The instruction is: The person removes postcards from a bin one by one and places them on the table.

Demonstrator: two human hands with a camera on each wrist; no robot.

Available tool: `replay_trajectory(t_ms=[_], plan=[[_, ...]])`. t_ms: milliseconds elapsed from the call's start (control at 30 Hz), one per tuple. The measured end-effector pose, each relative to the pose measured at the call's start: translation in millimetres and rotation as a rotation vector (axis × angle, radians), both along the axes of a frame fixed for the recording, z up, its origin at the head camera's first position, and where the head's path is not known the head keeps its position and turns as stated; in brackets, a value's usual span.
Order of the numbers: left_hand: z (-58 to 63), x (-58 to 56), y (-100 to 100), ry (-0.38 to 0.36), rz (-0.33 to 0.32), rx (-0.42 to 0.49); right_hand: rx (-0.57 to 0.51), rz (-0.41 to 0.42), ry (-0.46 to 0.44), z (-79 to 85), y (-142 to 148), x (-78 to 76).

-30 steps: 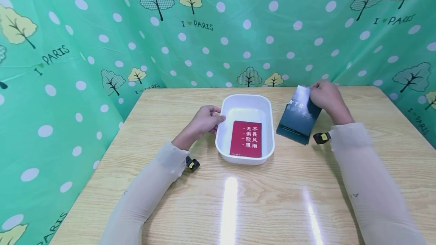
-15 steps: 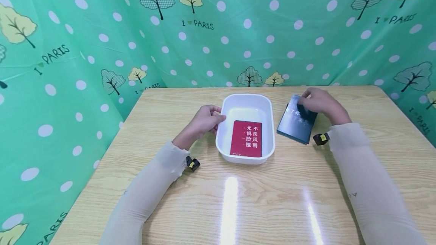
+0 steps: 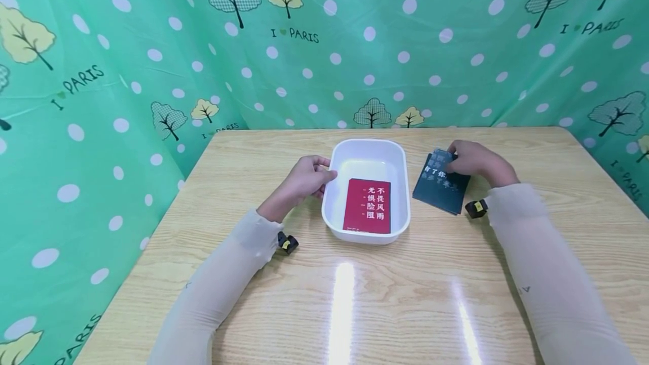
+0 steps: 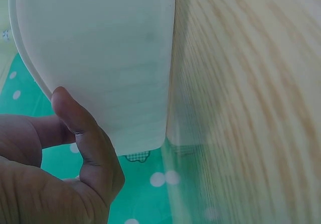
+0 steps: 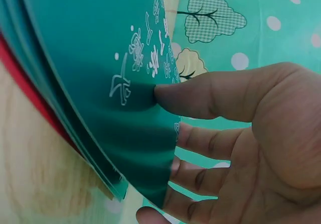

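Note:
On the left, my left hand (image 3: pixel 304 178) holds the side rim of a white plastic tub (image 3: pixel 367 160), thumb over the edge. The left wrist view shows that hand (image 4: pixel 75 169) beside the tub's smooth outer wall (image 4: pixel 105 68). Inside the tub lies a red notebook (image 3: pixel 367 207) with white characters. To the right, my right hand (image 3: pixel 472 157) pinches the top dark blue notebook (image 3: pixel 435 191) of a small stack. In the right wrist view, the thumb presses its printed cover (image 5: pixel 90 68), the other fingers behind it. A red edge (image 5: pixel 37 93) shows lower in the stack.
The wooden table (image 3: pixel 284 308) carries the tub and the stack near its far edge. A green dotted curtain (image 3: pixel 324 61) hangs close behind and along the left. Black wrist cameras (image 3: pixel 288 244) sit on both sleeves.
My right hand has moved down towards the table and slightly left, lowering the far end of the dark notebook onto the stack. The left hand and tub stay put.

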State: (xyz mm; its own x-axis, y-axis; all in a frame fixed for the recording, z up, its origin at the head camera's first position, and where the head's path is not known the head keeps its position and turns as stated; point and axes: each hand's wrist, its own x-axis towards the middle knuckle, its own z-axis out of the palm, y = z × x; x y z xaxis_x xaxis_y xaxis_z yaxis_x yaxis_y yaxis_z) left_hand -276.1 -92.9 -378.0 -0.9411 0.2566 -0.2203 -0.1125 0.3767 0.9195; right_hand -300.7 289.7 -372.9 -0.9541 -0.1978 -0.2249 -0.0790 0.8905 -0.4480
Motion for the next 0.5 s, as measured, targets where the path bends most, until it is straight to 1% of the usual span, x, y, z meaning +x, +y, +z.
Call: replay_trajectory(t_ms=[300,500], plan=[[1.6,0.3,-0.1,-0.002,-0.002,0.004,0.06,-0.017,0.01,-2.9,-6.3,-0.6],[1.6,0.4,-0.2,0.007,-0.007,0.0,0.106,-0.038,-0.005,-1.5,-9.8,2.4]])
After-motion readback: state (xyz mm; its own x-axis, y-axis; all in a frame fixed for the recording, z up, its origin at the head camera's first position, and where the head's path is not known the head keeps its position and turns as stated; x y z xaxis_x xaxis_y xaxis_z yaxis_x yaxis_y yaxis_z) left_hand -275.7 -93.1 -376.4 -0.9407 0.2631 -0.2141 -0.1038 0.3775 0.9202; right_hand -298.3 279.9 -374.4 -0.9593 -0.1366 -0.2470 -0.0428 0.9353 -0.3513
